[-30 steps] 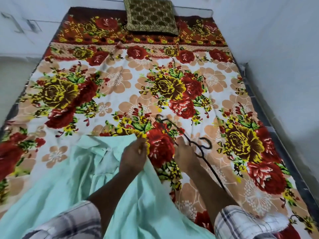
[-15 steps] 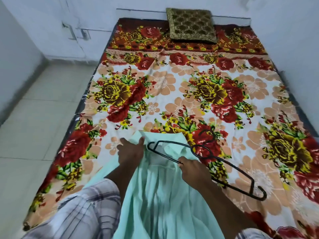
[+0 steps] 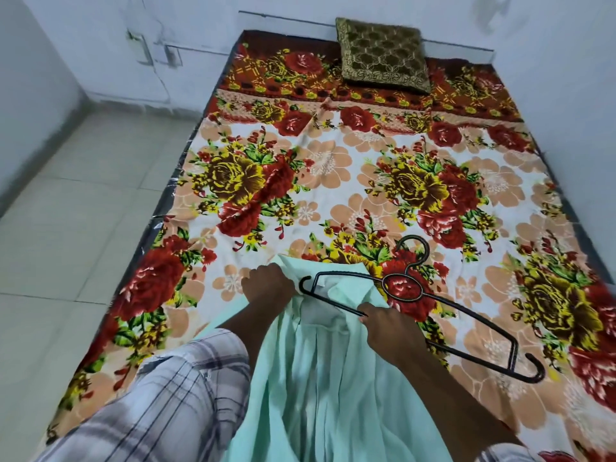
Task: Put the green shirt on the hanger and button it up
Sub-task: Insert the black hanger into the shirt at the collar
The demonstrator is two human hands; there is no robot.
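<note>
The pale green shirt [image 3: 320, 378] hangs from my hands over the near edge of the bed, its collar end lying on the floral bedspread. My left hand [image 3: 268, 288] grips the shirt's top left edge in a fist. My right hand [image 3: 388, 331] holds the lower bar of the black hanger [image 3: 466, 328], with shirt cloth bunched under it. The hanger lies flat, its left tip over the open collar and its hook pointing away from me. Its right arm stretches out over the bedspread.
The bed [image 3: 366, 181] with its floral cover fills the view. A dark gold cushion [image 3: 381, 55] sits at the far end against the wall. Tiled floor [image 3: 66, 228] runs along the left; a white wall borders the right side.
The hanger moved from beside the shirt to lie with its left end over the collar. My left hand shifted to the shirt's left edge, and the view swung left.
</note>
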